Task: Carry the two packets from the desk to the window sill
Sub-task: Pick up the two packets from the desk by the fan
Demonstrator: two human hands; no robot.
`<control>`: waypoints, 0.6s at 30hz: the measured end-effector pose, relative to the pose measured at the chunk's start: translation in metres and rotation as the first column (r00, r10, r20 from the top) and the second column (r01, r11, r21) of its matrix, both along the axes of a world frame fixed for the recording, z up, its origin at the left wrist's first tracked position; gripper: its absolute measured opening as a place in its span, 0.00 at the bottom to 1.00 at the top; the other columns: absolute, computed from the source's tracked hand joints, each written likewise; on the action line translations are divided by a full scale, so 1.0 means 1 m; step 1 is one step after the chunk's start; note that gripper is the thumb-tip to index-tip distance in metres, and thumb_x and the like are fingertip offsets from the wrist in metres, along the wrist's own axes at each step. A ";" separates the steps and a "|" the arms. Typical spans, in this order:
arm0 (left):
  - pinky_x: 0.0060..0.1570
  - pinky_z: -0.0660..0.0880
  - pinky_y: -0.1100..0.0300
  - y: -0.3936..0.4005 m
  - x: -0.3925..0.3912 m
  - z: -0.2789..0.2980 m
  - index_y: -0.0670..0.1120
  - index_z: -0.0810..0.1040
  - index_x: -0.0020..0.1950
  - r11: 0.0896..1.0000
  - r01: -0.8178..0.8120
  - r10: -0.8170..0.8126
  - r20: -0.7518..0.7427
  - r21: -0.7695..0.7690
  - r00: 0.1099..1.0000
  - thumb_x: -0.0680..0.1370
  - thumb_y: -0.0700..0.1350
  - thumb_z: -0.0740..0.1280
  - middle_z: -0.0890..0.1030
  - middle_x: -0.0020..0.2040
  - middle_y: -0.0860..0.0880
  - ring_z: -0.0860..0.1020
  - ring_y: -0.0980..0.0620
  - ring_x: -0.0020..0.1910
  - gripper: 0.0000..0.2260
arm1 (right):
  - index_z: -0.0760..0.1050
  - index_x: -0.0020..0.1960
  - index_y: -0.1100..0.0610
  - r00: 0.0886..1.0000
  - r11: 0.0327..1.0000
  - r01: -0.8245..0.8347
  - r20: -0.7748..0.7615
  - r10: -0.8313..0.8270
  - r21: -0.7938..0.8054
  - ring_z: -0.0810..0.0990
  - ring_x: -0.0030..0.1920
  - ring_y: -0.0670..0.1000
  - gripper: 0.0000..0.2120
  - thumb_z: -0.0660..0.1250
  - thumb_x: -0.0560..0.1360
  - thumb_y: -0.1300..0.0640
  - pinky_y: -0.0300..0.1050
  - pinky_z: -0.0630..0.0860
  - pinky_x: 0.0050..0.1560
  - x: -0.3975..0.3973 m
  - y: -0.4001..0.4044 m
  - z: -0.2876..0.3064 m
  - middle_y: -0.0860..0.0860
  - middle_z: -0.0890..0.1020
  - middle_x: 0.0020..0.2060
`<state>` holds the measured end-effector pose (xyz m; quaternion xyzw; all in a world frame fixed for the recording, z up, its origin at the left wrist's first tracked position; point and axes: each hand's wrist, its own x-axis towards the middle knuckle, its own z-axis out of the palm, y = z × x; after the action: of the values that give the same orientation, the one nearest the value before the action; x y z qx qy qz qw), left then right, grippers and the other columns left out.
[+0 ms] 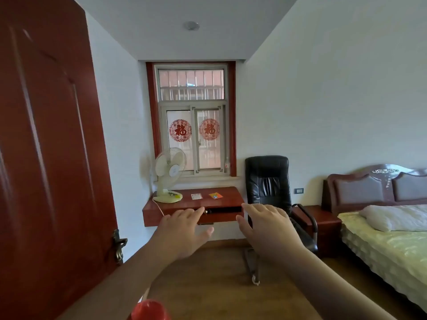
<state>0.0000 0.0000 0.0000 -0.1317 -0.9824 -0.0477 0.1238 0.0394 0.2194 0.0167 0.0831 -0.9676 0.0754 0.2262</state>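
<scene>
Two small flat packets, lying on the red-brown wall-mounted wooden tabletop [221, 195] under the window: one white packet with red print [196, 196], one orange-yellow packet with a blue patch [215, 195]. Near each other, apart, both right of centre on the tabletop; neither touched by a hand.

Cream-coloured plastic desk fan with round base [168, 179], upright at the tabletop's left end, head tilted, its pale cord hanging over the front edge. Shallow drawer in the tabletop's front, slightly open, small round knob showing.

Pale stone window sill [208, 179], directly above and behind the tabletop, bare where visible. Red-framed window with sliding panes [191, 118], two round red paper-cut decorations on the glass, bars outside.

Left hand [182, 229], raised in the foreground, palm down, fingers spread; grip open, holding nothing. Right hand [268, 225], beside it at like height, fingers spread; grip open, holding nothing. Both well short of the tabletop.

Black leather high-backed office chair [268, 181], just right of the tabletop, against the wall. Dark red wooden bedside cabinet [318, 222], beyond the chair. Bed with pale green quilted cover [388, 245], white pillow, padded headboard, far right. Red-brown panelled wooden door [46, 158], far left, brass handle on its edge. Brown wooden floor. Red rounded object at the bottom edge, blurred, not identifiable.
</scene>
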 end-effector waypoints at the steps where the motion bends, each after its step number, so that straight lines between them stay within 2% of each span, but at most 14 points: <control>1: 0.76 0.58 0.46 0.003 -0.004 -0.001 0.56 0.53 0.81 1.000 0.002 -0.002 0.011 0.003 1.000 0.79 0.69 0.48 0.62 0.81 0.52 0.59 0.49 0.80 0.33 | 0.66 0.72 0.49 1.000 1.000 -0.013 0.002 0.013 -0.013 0.74 0.67 0.52 0.25 0.50 0.81 0.39 0.52 0.66 0.70 -0.006 0.003 -0.002 0.49 0.78 0.67; 9: 0.76 0.57 0.44 0.003 -0.053 -0.002 0.52 0.59 0.80 0.998 -0.067 0.067 0.036 -0.010 0.997 0.78 0.70 0.46 0.60 0.82 0.51 0.57 0.48 0.80 0.35 | 0.60 0.76 0.48 0.998 0.999 -0.050 0.048 0.050 -0.005 0.68 0.73 0.53 0.28 0.50 0.80 0.37 0.53 0.60 0.74 -0.069 -0.011 -0.013 0.48 0.72 0.73; 14: 0.76 0.56 0.43 -0.015 -0.101 -0.012 0.54 0.56 0.80 0.998 -0.061 0.061 -0.014 -0.006 0.998 0.76 0.72 0.45 0.60 0.82 0.51 0.56 0.48 0.81 0.37 | 0.60 0.77 0.49 0.996 0.998 -0.068 0.056 0.069 -0.013 0.66 0.74 0.53 0.29 0.50 0.80 0.37 0.54 0.59 0.74 -0.112 -0.032 -0.019 0.48 0.70 0.74; 18: 0.77 0.52 0.41 -0.042 -0.147 -0.018 0.55 0.54 0.81 0.998 -0.052 0.051 -0.066 -0.020 0.997 0.71 0.74 0.39 0.62 0.81 0.51 0.57 0.48 0.81 0.42 | 0.58 0.78 0.48 0.994 0.997 -0.077 0.077 0.077 -0.003 0.63 0.76 0.52 0.29 0.50 0.80 0.37 0.55 0.55 0.76 -0.153 -0.058 -0.020 0.48 0.67 0.76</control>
<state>-0.1465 -0.0421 -0.0184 -0.1090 -0.9814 -0.0294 0.1555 -0.1134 0.1616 -0.0030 0.1176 -0.9716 0.0873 0.1856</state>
